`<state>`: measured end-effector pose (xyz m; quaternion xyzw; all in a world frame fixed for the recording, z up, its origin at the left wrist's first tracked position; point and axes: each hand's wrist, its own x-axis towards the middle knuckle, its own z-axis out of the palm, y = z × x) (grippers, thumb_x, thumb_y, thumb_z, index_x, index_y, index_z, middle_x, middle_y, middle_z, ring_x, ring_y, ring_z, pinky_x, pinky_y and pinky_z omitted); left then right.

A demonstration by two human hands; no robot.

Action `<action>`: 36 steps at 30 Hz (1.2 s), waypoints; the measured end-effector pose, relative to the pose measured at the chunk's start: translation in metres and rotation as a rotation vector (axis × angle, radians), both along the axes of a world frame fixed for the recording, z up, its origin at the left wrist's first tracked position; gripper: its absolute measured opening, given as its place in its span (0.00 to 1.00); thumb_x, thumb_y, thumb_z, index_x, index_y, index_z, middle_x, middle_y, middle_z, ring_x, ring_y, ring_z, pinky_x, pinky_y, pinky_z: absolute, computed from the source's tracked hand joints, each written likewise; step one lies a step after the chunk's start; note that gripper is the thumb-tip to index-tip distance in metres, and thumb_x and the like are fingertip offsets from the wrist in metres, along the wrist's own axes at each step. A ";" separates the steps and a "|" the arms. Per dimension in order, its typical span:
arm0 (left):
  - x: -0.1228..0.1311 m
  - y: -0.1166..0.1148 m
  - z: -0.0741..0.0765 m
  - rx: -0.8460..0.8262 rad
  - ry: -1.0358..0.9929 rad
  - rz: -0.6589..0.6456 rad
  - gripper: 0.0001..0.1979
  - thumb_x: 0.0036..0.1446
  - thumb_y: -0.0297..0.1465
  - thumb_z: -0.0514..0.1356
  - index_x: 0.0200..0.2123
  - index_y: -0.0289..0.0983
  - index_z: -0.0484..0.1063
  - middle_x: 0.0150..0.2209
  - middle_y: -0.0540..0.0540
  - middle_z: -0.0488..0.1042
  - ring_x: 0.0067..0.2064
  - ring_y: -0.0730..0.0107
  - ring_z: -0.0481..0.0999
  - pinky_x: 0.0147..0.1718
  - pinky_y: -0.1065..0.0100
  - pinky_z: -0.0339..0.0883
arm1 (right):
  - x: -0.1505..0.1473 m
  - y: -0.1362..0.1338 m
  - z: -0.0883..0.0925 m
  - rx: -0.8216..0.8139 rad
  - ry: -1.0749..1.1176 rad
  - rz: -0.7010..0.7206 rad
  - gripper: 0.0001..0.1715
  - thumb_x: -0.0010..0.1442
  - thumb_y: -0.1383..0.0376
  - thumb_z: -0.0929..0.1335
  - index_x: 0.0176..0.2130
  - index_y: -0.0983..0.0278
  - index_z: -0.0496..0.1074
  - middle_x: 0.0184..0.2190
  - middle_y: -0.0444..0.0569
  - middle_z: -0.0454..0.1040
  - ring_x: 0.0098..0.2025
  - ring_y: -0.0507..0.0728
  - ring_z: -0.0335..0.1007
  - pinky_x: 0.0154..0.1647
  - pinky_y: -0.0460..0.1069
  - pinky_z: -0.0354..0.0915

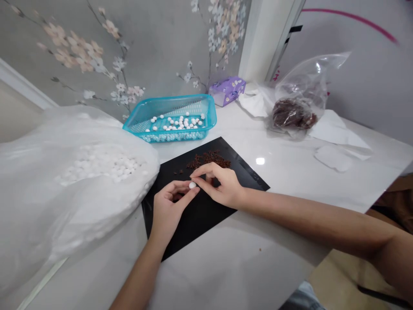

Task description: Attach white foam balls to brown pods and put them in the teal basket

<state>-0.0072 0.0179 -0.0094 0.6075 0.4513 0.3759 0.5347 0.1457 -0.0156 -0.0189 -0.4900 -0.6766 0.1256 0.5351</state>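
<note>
Between the thumb and fingers of my left hand (172, 202) is a small white ball (192, 185). My right hand (221, 183) is pinched just above and beside the ball; whatever its fingertips hold is too small to make out. Both hands are over a black mat (190, 232) lying on the table. A loose pile of small reddish-brown pieces (209, 159) lies on the mat behind my right hand, with a few strays to its left.
At left bulges a large translucent white bag (80, 215) of white balls. A blue plastic basket (171, 137) behind the mat holds several more. A purple tissue pack (228, 91), white paper (338, 133) and a clear bag of brown material (293, 114) lie along the back.
</note>
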 end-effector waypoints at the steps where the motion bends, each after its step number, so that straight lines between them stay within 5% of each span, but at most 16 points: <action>1: 0.000 0.000 0.000 0.004 0.003 0.006 0.09 0.41 0.33 0.68 0.29 0.38 0.76 0.29 0.47 0.78 0.31 0.70 0.74 0.29 0.71 0.62 | 0.000 0.000 0.000 -0.007 -0.020 -0.002 0.05 0.61 0.64 0.62 0.38 0.62 0.65 0.36 0.45 0.75 0.18 0.44 0.61 0.22 0.43 0.61; 12: 0.001 0.000 0.000 0.002 -0.009 0.056 0.09 0.40 0.32 0.69 0.28 0.37 0.77 0.28 0.46 0.78 0.30 0.69 0.73 0.28 0.70 0.63 | 0.003 0.001 -0.001 -0.012 -0.164 0.023 0.08 0.62 0.64 0.60 0.39 0.61 0.66 0.34 0.44 0.75 0.20 0.45 0.64 0.24 0.42 0.61; 36: -0.003 0.001 -0.004 0.053 0.030 0.026 0.07 0.42 0.33 0.68 0.29 0.40 0.76 0.27 0.52 0.76 0.29 0.75 0.71 0.28 0.73 0.61 | 0.003 0.003 0.002 -0.022 -0.034 0.137 0.03 0.59 0.68 0.63 0.37 0.64 0.63 0.24 0.39 0.68 0.17 0.44 0.57 0.20 0.41 0.57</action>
